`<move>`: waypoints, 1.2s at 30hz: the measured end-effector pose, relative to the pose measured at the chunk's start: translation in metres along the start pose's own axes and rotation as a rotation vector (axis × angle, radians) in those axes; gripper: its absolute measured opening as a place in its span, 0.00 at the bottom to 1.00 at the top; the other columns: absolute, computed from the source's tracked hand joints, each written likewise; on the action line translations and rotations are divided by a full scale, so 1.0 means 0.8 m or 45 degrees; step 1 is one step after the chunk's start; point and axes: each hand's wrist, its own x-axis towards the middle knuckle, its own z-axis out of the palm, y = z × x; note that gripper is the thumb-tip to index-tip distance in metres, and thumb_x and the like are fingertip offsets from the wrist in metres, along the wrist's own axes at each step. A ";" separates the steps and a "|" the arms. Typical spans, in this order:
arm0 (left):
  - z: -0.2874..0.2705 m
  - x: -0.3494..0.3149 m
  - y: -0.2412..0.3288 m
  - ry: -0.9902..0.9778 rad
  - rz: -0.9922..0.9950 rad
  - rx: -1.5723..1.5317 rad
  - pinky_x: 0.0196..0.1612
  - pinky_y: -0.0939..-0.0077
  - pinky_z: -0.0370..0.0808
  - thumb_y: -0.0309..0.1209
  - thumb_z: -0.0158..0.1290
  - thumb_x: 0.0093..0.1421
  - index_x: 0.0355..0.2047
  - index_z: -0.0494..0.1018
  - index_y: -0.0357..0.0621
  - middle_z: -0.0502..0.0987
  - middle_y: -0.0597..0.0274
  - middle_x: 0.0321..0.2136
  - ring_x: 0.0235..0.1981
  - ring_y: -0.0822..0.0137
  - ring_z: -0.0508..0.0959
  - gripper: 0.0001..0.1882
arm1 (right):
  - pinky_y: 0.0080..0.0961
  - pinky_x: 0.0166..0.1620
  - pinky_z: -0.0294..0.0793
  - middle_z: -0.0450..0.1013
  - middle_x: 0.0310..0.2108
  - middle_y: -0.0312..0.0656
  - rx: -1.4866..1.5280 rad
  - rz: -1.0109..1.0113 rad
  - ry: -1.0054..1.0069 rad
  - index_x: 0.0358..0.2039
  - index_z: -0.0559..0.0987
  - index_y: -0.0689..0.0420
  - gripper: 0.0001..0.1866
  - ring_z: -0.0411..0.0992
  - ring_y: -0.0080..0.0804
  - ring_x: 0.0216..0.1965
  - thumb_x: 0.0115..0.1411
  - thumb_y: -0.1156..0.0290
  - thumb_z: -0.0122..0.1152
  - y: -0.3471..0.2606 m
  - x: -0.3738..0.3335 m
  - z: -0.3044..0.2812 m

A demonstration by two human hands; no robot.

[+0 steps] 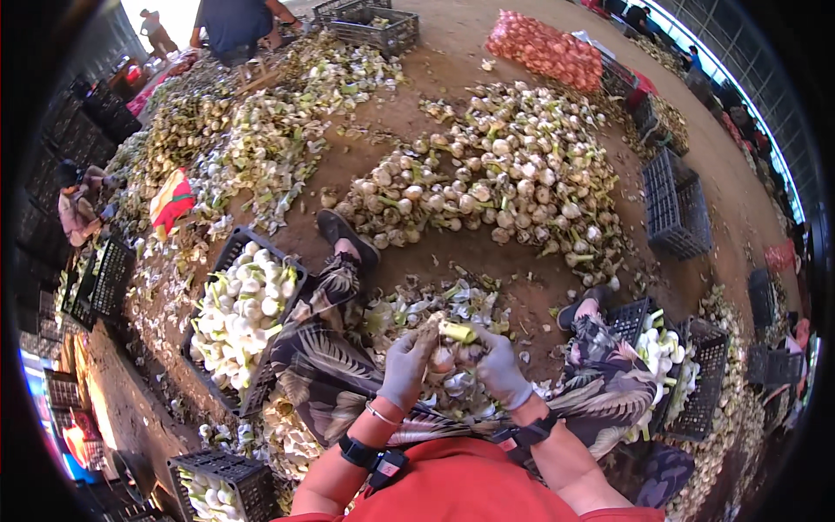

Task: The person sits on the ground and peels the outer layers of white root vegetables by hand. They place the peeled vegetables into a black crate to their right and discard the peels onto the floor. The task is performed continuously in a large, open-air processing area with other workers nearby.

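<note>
Two gloved hands meet over a litter of husks, a garlic with a cut green stem held between them, just in front of the worker's lap. The left hand has its fingers pinching the garlic at the stem's left end, their tips stained brown. The right hand sits at the other end of the stem, fingers curled; whether they grip it or merely touch it, one cannot tell. The worker, in a red shirt and dark leaf-patterned trousers, sits with knees apart, a black band on each wrist.

Dry husks and leaf scraps cover the ground between the feet. Beyond them spreads a broad heap of untrimmed bulbs, with a red net sack lying behind it. Beside the worker's left leg, a black crate brims with trimmed white bulbs; white bulbs with green stems are gathered by the right knee. Another black crate stands farther off to the right. At upper left, a person in a dark top sits near a bank of leaves and husks; another person crouches at far left.
</note>
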 end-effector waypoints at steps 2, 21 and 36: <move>0.003 -0.007 0.007 0.233 0.309 0.223 0.37 0.82 0.72 0.34 0.54 0.71 0.40 0.81 0.37 0.81 0.71 0.32 0.35 0.80 0.74 0.12 | 0.22 0.40 0.79 0.78 0.39 0.35 0.408 0.039 0.126 0.51 0.78 0.64 0.15 0.75 0.20 0.35 0.65 0.73 0.63 0.008 0.007 0.004; -0.001 0.010 0.018 -0.130 0.578 1.234 0.44 0.60 0.75 0.31 0.59 0.61 0.39 0.76 0.37 0.78 0.46 0.39 0.38 0.44 0.78 0.10 | 0.30 0.38 0.80 0.80 0.39 0.43 1.310 0.471 0.330 0.45 0.78 0.59 0.14 0.79 0.35 0.37 0.71 0.61 0.57 0.037 0.033 -0.001; -0.189 -0.015 0.125 0.994 0.657 0.478 0.47 0.79 0.76 0.26 0.53 0.70 0.60 0.71 0.39 0.77 0.60 0.52 0.46 0.73 0.77 0.19 | 0.22 0.34 0.81 0.78 0.35 0.40 0.641 0.320 0.137 0.49 0.76 0.62 0.11 0.77 0.26 0.31 0.68 0.73 0.60 -0.014 0.067 0.023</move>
